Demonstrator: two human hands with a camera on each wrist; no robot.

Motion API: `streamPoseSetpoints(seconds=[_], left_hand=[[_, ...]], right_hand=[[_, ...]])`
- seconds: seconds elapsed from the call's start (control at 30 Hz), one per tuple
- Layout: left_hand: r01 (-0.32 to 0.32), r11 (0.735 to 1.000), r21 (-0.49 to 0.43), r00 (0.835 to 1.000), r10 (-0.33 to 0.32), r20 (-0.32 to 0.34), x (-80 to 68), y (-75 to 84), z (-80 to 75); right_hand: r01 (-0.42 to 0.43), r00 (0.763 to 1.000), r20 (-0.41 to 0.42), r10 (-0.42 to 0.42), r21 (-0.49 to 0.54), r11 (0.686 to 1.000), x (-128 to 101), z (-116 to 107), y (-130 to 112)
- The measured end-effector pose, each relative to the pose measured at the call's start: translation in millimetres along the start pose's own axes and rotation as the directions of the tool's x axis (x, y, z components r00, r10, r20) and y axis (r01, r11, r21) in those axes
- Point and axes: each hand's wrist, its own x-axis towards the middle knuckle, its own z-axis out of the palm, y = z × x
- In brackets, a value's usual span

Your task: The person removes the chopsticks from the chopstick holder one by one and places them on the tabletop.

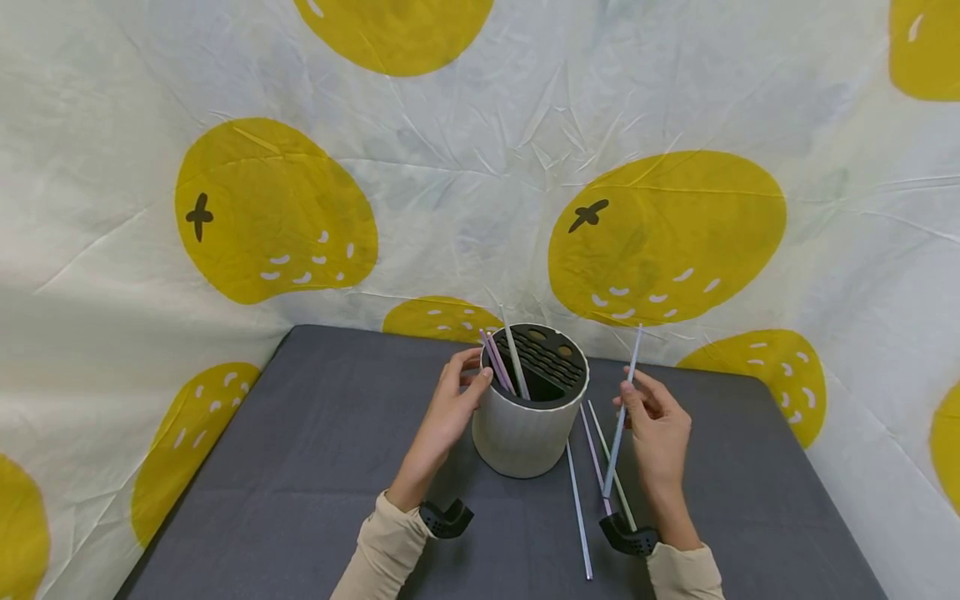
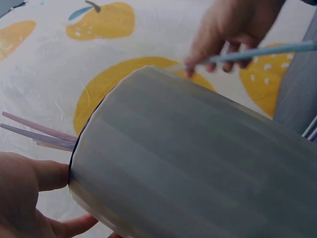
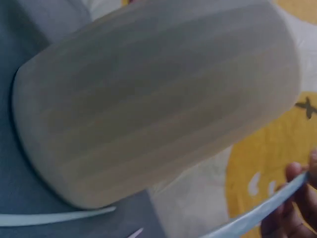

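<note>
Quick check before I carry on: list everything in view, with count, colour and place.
Holder: 1, pale grey cylinder with black slotted insert, upright mid-table.
Straws in holder: about 3, pink, purple and pale, leaning in the open left half.
Held straw: 1, light blue, near upright, right of the holder.
Straws on table: 3, pale blue, purple and pale green, lying right of the holder.
Table: 1, dark grey.
Backdrop: 1, white cloth with yellow fruit print, behind and beside the table.
Left hand: holds the holder's left rim.
Right hand: pinches the held straw.
</note>
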Motion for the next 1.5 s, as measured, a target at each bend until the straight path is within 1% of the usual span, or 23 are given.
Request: streamPoseSetpoints(seconds=[0.07,0.13,0.2,0.3,0.43,0.6,0.7,0.8,0.9,1.0,1.2,1.33,1.5], left_hand=[[0.000,1.000,0.000,1.000,0.000,-0.001,-0.2,0.2,0.0],[0.000,1.000,-0.002,1.000,0.000,-0.002,-0.5,0.5,0.0],[0.001,1.000,-0.006,1.000,-0.001,-0.001,-0.7,0.7,0.0],[0.004,1.000,-0.008,1.000,-0.004,0.001,-0.8,0.9,0.0],[0.004,1.000,-0.007,1.000,-0.004,0.001,-0.8,1.2,-0.2],[0.003,1.000,-0.007,1.000,-0.003,0.000,-0.7,1.2,-0.3],[0.001,1.000,-0.006,1.000,-0.001,-0.001,-0.7,0.9,-0.2],[-0.001,1.000,-0.005,1.000,0.001,-0.003,-0.6,0.8,0.0],[0.000,1.000,-0.004,1.000,0.000,-0.004,-0.4,0.5,0.3],[-0.001,1.000,-0.006,1.000,0.001,-0.003,-0.1,0.2,0.6],[-0.003,1.000,0.000,1.000,0.003,-0.004,0.3,1.3,0.0],[0.001,1.000,-0.002,1.000,-0.001,-0.001,-0.1,2.0,-0.4],[0.007,1.000,-0.010,1.000,-0.007,0.005,-0.6,2.4,-0.7]], right_hand=[[-0.026,0.998,0.053,0.031,-0.091,0.996,0,0,8],[-0.032,0.993,0.104,0.053,-0.192,0.981,-1,0,16],[-0.033,0.987,0.142,0.075,-0.274,0.961,-2,0,23],[-0.026,0.978,0.180,0.103,-0.385,0.922,-4,1,33],[-0.021,0.967,0.216,0.138,-0.469,0.883,-6,2,46],[-0.017,0.956,0.236,0.175,-0.551,0.835,-8,3,58],[0.002,0.941,0.271,0.202,-0.601,0.799,-9,1,64],[0.021,0.919,0.316,0.234,-0.634,0.773,-10,0,67],[0.041,0.909,0.339,0.241,-0.649,0.759,-11,0,69],[0.062,0.912,0.345,0.223,-0.653,0.755,-12,1,67],[0.097,0.917,0.348,0.196,-0.671,0.735,-14,3,65],[0.101,0.916,0.348,0.197,-0.678,0.728,-14,4,68],[0.084,0.917,0.337,0.213,-0.685,0.724,-15,4,68]])
